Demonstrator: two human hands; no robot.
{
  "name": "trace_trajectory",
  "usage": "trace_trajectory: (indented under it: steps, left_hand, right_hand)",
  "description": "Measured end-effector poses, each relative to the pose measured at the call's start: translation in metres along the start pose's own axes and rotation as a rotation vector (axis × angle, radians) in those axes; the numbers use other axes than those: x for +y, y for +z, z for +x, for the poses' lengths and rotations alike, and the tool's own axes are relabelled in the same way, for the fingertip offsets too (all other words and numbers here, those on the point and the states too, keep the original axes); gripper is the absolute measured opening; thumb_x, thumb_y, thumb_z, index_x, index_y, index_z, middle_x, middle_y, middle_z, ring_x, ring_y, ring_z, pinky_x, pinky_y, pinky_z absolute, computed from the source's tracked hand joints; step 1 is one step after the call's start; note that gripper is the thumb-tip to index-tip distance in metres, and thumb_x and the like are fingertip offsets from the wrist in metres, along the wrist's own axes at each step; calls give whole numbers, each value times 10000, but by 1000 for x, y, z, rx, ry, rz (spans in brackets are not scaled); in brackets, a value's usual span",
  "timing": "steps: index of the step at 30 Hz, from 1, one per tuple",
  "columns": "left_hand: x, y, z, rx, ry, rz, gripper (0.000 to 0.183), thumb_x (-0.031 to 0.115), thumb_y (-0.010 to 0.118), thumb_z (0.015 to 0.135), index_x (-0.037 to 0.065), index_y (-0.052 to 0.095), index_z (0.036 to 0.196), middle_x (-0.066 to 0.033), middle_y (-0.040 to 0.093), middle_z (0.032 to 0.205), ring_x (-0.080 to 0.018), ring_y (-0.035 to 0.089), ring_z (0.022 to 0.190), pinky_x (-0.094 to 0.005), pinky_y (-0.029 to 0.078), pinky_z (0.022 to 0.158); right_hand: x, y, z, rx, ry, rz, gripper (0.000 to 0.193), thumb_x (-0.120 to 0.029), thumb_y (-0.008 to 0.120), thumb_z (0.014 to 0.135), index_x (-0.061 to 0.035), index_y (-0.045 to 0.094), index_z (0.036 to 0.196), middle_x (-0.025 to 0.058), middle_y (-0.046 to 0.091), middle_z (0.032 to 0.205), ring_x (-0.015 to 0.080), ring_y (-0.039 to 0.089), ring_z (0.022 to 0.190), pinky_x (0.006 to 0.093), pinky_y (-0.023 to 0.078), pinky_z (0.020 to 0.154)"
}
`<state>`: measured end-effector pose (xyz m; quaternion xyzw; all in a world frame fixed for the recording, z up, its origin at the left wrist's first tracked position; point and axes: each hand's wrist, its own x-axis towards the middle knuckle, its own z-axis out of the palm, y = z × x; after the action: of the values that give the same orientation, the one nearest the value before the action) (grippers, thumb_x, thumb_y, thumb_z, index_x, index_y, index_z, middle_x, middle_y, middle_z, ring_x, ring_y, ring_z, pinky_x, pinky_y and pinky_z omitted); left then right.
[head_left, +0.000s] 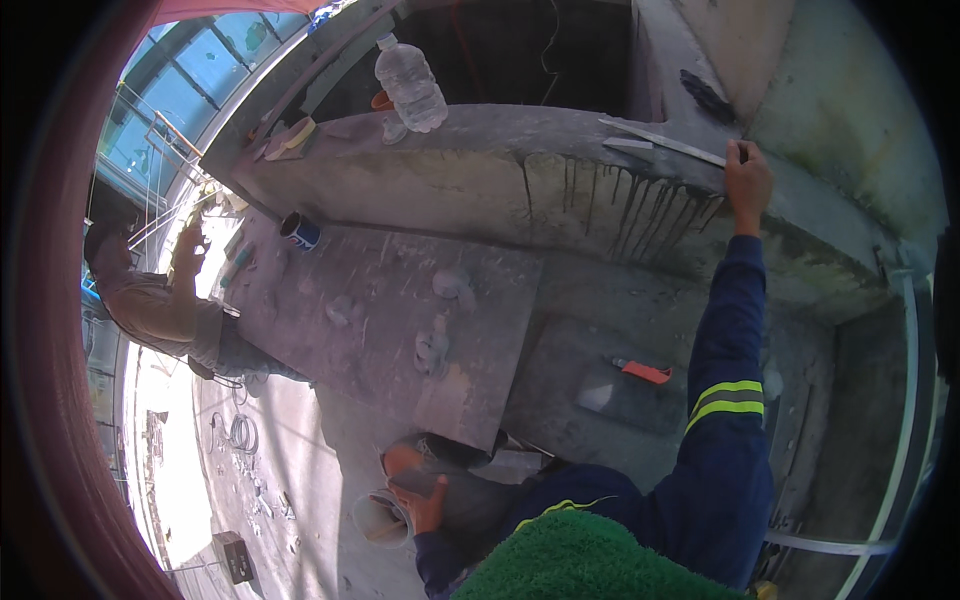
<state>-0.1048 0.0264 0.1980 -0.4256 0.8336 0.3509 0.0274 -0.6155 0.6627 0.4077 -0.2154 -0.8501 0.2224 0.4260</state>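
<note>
My right hand [748, 185] is closed on the end of a long, thin, pale strip [665, 140], which lies along the top of a concrete ledge. Beside the strip rests a small flat light piece [630, 146]. Dark wet streaks run down the ledge's face below. Low in the view, my left hand [425, 505] is bent around something grey that I cannot make out, near my leg. A clear plastic container [382, 520] with brownish contents is right against this hand. On the floor between my arms lies a red-orange handled tool [642, 371].
A large clear bottle [412, 85] stands on the ledge [370, 180], with a dark glove-like item [707, 97] farther right. A board [390, 290] carries grey lumps and a blue can [300, 231]. Another person [160, 300] is at left. Metal rails [908, 400] edge the right.
</note>
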Motion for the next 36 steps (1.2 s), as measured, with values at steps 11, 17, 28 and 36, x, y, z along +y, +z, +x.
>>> trace_trajectory:
  steps: [11,17,28,36]
  left_hand:
    - [13,-6,-9,-7,-24,33,1505,587,912,782,-115,-77,1675,-384,78,1744,-493,100,1648,-515,166,1341]
    - [9,-3,-7,-3,-16,66,1497,620,895,779,-126,-43,1676,-381,82,1746,-491,109,1648,-500,165,1344]
    - [5,1,-9,22,31,54,1478,638,890,794,-116,-20,1682,-368,84,1752,-483,111,1649,-515,178,1338]
    - [27,-8,-22,2,-15,-54,1512,669,893,773,-78,-52,1688,-391,100,1726,-526,161,1620,-520,208,1326]
  right_hand:
    - [0,2,0,-10,-11,-6,374,-448,660,1020,-118,802,1124,146,812,1071,399,765,1010,497,582,857]
    - [-2,1,-2,-20,9,-5,394,-452,650,1024,-107,799,1141,152,810,1087,402,765,1021,495,584,866]
    - [8,7,0,-44,18,-12,433,-482,639,1038,-112,799,1195,146,805,1156,384,758,1077,464,575,918]
    - [16,10,14,-130,-2,-97,517,-521,602,1050,-99,775,1296,152,786,1261,353,744,1166,461,561,976]
